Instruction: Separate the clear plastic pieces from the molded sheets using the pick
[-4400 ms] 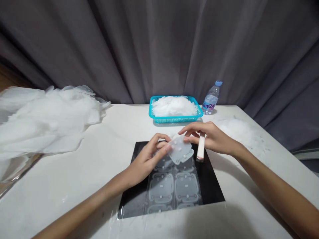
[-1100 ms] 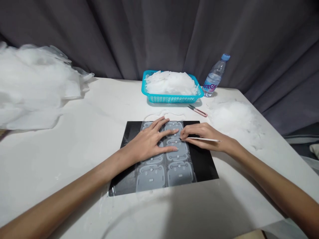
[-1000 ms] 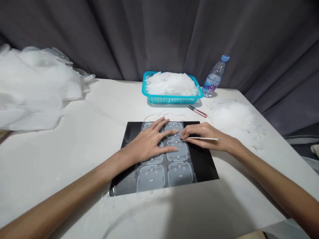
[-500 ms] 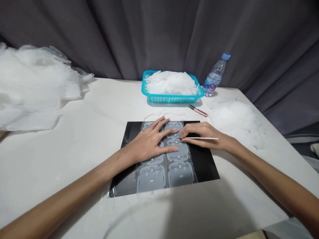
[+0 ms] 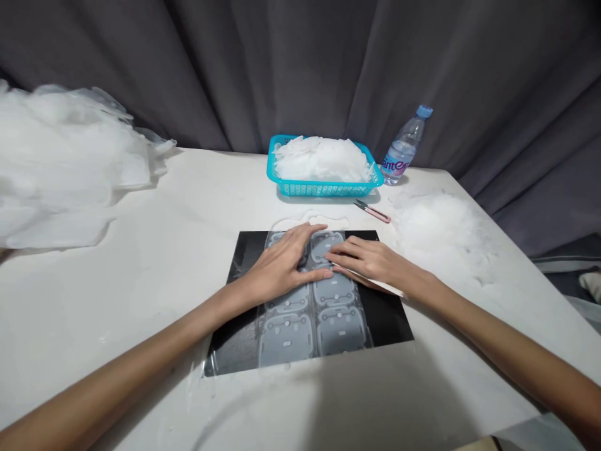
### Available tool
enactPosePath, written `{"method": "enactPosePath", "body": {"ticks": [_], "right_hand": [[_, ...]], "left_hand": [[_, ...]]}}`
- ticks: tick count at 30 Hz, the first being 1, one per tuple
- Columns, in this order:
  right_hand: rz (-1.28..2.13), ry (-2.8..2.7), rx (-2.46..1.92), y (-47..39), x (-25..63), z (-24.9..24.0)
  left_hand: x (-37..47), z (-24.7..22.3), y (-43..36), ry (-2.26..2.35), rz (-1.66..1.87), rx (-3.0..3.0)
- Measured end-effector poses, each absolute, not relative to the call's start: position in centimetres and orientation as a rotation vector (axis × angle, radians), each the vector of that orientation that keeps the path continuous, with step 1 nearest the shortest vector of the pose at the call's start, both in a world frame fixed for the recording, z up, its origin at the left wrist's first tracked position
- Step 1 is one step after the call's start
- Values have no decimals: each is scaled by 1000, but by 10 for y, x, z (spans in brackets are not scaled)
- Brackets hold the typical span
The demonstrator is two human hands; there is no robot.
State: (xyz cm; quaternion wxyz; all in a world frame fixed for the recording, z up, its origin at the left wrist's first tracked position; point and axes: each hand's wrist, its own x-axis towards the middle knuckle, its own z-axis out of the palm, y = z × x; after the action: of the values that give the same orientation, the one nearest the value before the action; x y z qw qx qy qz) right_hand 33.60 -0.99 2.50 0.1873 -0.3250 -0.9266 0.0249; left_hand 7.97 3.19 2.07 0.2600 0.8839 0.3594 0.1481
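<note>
My left hand [image 5: 284, 260] lies on a clear plastic sheet of rounded grey-blue pieces [image 5: 286, 341], thumb and fingers stretched apart. These pieces sit in two columns, each marked with small pale dots and lines. Beneath them is a black mat [image 5: 389, 319]. At the right column, my right hand [image 5: 369, 260] is closed round a thin white stick-like tool [image 5: 378, 283], its fingertips at the upper pieces. The tool's working tip is hidden by the fingers. My left thumb nearly meets the right fingertips.
A turquoise basket [image 5: 328, 190] of white pieces stands at the back, with a water bottle [image 5: 400, 150] beside it. Small pink-handled snips [image 5: 373, 212] lie before it. White scraps [image 5: 439, 232] lie right; a large white sheet pile [image 5: 61, 163] sits left.
My right hand has turned and flattened over the sheet, and the tool's rear end has swung toward me. My left index finger has drawn back from the right column.
</note>
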Motion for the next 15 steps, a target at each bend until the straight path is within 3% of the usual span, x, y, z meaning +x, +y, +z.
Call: {"method": "enactPosePath", "body": {"ticks": [7,15], "right_hand": [[481,-2236,-1132,-1,327,33],[589,-1653,-1412,43,356,33]], "left_hand": [[80,17,34,993,260,2414],[79,18,34,977,278,2397]]}}
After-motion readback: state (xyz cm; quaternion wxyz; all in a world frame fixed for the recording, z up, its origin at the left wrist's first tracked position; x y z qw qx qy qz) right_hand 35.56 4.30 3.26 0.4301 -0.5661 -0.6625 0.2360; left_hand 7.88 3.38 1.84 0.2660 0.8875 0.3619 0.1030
